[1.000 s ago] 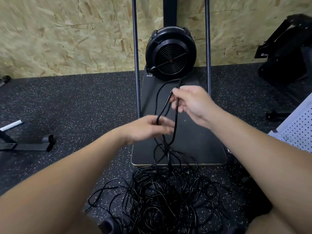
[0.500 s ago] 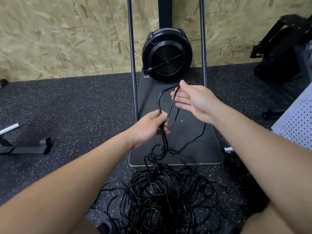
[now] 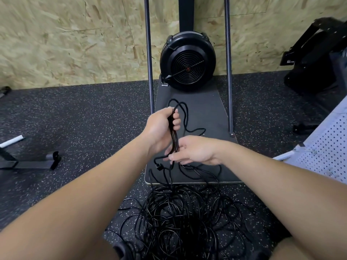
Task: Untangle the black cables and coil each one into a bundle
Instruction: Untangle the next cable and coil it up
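A big tangle of black cables (image 3: 180,218) lies on the speckled floor between my forearms. My left hand (image 3: 161,126) is raised over the dark board, fingers curled round several folded strands of one black cable (image 3: 173,136); loops stick out above the fist and a loose strand (image 3: 195,130) trails to the right on the board. My right hand (image 3: 193,151) sits just below and right of it, its fingers curled round the same strands where they hang down. From there the strands drop into the tangle.
A black round fan unit (image 3: 187,61) stands on a dark board (image 3: 204,109) between two upright metal poles (image 3: 148,53), against an OSB wall. A black metal foot (image 3: 33,162) lies left. Black equipment (image 3: 319,59) and a white perforated panel (image 3: 323,147) are right.
My left hand rose and closed round the looped strands. My right hand let go of the loop's top, dropped below the left hand and took the hanging strands.
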Demonstrator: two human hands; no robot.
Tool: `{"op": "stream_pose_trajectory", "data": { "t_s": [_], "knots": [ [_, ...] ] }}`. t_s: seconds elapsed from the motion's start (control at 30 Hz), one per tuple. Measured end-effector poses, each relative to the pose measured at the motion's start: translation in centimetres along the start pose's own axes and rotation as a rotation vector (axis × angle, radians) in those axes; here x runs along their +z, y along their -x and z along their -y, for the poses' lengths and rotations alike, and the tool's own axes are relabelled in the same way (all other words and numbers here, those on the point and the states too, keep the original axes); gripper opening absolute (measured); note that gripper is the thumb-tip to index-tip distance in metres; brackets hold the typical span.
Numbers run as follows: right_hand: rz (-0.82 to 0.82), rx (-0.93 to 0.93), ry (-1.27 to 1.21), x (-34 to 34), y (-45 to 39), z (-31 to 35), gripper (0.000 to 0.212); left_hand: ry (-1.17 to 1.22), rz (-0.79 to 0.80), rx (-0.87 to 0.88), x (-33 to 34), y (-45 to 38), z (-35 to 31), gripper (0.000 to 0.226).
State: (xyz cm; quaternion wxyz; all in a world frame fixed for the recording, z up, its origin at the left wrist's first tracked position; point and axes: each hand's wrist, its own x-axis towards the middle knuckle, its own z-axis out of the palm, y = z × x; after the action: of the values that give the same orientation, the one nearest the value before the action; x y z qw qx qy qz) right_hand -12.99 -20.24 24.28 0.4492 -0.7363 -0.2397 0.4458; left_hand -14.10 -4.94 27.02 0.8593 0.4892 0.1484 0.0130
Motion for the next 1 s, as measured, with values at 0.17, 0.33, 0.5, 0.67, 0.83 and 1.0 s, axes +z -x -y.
{"op": "stream_pose_trajectory", "data": {
  "t_s": [0.17, 0.33, 0.5, 0.67, 0.83, 1.0],
  "knots": [
    [-0.094, -0.125, -0.116, 0.4, 0.1, 0.8, 0.017, 0.068, -0.029, 0.037, -1.2, -0.8, -0.9, 0.019],
    [-0.212, -0.196, -0.131, -0.4, 0.2, 1.7, 0.01, -0.05, 0.012, -0.032, -2.2, -1.0, -1.4, 0.04],
    [-0.362, -0.248, -0.344, -3.8, 1.1, 3.3, 0.015, -0.609, 0.283, -0.165, -4.3, 0.1, -0.9, 0.081],
    [-0.467, -0.239, -0.518, -5.9, 2.0, 3.9, 0.023, -0.773, 0.446, -0.098, -3.8, 2.1, 1.1, 0.038],
    [-0.592, -0.052, -0.615, -6.8, 1.6, 4.0, 0.034, -0.77, 0.3, 0.02, -2.8, 1.4, 2.8, 0.035],
    [-0.605, 0.003, -0.885, -7.1, 0.6, 3.0, 0.022, -0.824, 0.321, 0.016, -2.3, 1.7, 4.4, 0.02]
  ]
}}
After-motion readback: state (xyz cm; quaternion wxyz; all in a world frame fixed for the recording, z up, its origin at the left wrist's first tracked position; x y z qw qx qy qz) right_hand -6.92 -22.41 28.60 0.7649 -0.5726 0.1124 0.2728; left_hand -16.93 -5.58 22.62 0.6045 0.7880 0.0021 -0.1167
